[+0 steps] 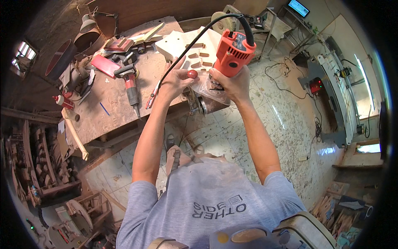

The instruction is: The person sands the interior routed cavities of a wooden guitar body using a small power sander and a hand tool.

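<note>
A red trim router [234, 52] stands on the near right end of a pale wooden board [172, 45] with several rounded slots cut in it. My right hand [235, 83] wraps round the lower part of the router's body. At its clear base [203, 89] sits a round red knob [192, 74], and my left hand [174, 83] is closed about it, the thumb and fingers on either side. From the top of the router a black cord arches over to the left and passes by my left hand. The bit is hidden behind my hands and the base.
On the workbench [110, 124] to the left lie an angle grinder [131, 89], a red flat box [105, 65], a blue pen [104, 108] and a glue bottle [64, 102]. A metal machine [336, 95] stands at the right. Cables [286, 89] trail over the dusty tiled floor [248, 133].
</note>
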{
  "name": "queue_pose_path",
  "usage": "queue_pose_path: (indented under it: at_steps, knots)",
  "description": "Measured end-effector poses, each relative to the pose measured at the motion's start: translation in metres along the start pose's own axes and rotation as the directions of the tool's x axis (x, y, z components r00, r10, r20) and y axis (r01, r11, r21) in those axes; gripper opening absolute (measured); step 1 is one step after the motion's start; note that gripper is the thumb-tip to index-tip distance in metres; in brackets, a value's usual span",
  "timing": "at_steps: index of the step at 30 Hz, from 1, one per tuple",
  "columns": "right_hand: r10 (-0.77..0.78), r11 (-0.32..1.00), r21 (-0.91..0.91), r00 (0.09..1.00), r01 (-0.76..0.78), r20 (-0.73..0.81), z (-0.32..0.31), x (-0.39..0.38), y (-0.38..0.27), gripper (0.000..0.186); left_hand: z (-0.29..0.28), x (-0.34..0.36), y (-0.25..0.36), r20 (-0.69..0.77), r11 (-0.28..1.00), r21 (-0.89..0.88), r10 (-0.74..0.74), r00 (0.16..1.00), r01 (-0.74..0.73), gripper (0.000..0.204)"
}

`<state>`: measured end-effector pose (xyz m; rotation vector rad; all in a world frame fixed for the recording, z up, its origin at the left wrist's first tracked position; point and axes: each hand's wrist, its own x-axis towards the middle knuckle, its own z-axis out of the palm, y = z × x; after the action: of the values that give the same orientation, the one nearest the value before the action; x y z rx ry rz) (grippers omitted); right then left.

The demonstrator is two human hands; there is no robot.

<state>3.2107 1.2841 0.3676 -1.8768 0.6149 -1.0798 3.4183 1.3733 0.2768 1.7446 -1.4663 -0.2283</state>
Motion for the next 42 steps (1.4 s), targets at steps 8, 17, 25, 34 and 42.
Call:
queue_pose_path:
  at_steps: [8, 17, 25, 34, 42]
  knots:
    - [0.001, 0.999, 0.036, 1.000, -0.002, 0.027, 0.000, 0.009, 0.003, 0.034, 0.003, 0.004, -0.006, -0.002, 0.991, -0.123, -0.060, 0.998, 0.059, 0.038]
    - [-0.009, 0.997, 0.073, 1.000, 0.009, 0.000, 0.007, 0.024, 0.008, 0.032, 0.004, 0.016, -0.012, -0.052, 0.993, 0.108, -0.051, 0.997, 0.056, 0.040]
    - [0.002, 0.999, 0.033, 0.999, -0.003, 0.041, 0.007, 0.033, 0.014, 0.033, 0.004, 0.024, -0.012, -0.062, 0.991, 0.101, -0.078, 0.995, 0.084, 0.037]
    - [-0.029, 0.996, 0.089, 1.000, 0.030, -0.008, 0.012, 0.043, 0.015, 0.031, 0.007, 0.034, -0.018, -0.073, 0.985, 0.133, -0.106, 0.992, 0.115, 0.034]
    - [-0.036, 0.999, 0.044, 0.997, 0.033, 0.065, 0.011, 0.053, 0.019, 0.033, 0.005, 0.037, -0.017, -0.077, 0.983, 0.126, -0.120, 0.990, 0.129, 0.037]
